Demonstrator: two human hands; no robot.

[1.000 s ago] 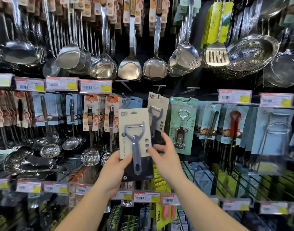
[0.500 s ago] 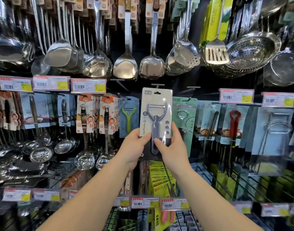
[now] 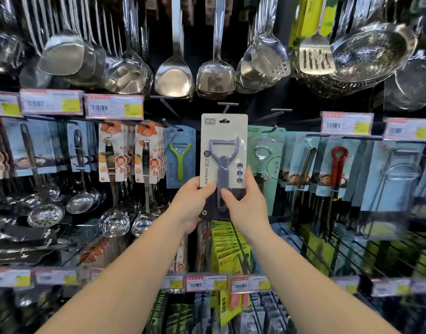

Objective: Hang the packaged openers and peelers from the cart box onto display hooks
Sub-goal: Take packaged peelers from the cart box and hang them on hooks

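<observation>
No cart box in view; the only holders are the display hooks, each carrying its own stack of carded goods. Both hands hold 1 carded peeler (image 3: 223, 155) up in front of the rack: left hand (image 3: 192, 203) grips the card's lower left edge w/ thumb on the front, right hand (image 3: 245, 201) pinches the lower right, thumb on the peeler handle. Card sits upright, long axis vertical, blade end up, handle down, hang hole at top just below a bare hook (image 3: 227, 106); can't tell if it's on a hook yet. Just left hangs a green peeler pack (image 3: 180, 156), just right a bottle opener pack (image 3: 265, 162), partly hidden behind the card & right hand. Above: a row of steel ladles & spatulas (image 3: 174, 75), a slotted turner (image 3: 316, 56), a strainer (image 3: 371, 51). Price tags (image 3: 114, 107) line the rails. Yellow packs (image 3: 227, 244) hang below, btwn the 2 forearms.
</observation>
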